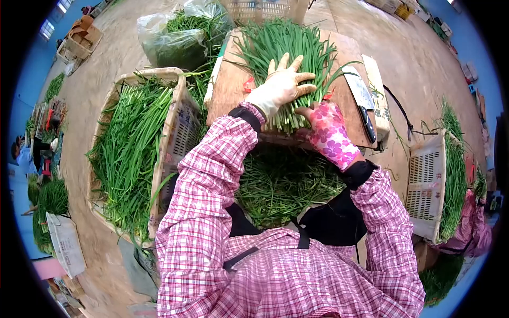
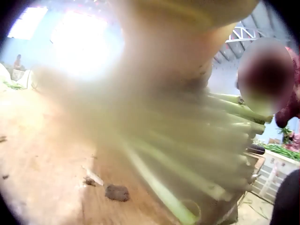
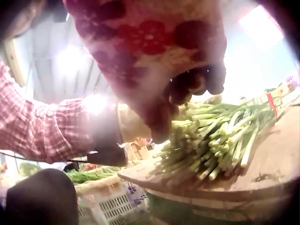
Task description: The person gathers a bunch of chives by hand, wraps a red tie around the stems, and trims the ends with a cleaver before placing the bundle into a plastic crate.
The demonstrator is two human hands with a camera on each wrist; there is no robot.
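A thick bunch of green chives (image 1: 286,45) lies on a wooden board (image 1: 233,100), its pale cut ends towards the person. My left hand (image 1: 281,85), in a cream glove, rests on top of the bunch with fingers spread. At the right side of the stem ends is my right hand (image 1: 331,132), in a pink flowered glove, its fingers curled against the stems (image 3: 220,136). Red tape (image 3: 272,105) shows on the bunch in the right wrist view. Blurred stems (image 2: 187,154) fan out below the left glove in the left wrist view.
A knife (image 1: 360,98) with a black handle lies along the board's right side. Left stands a crate (image 1: 177,114) heaped with chives; another crate (image 1: 424,180) is at right. A clear plastic bag (image 1: 169,45) sits behind. Loose leaves (image 1: 286,185) fill the space below the board.
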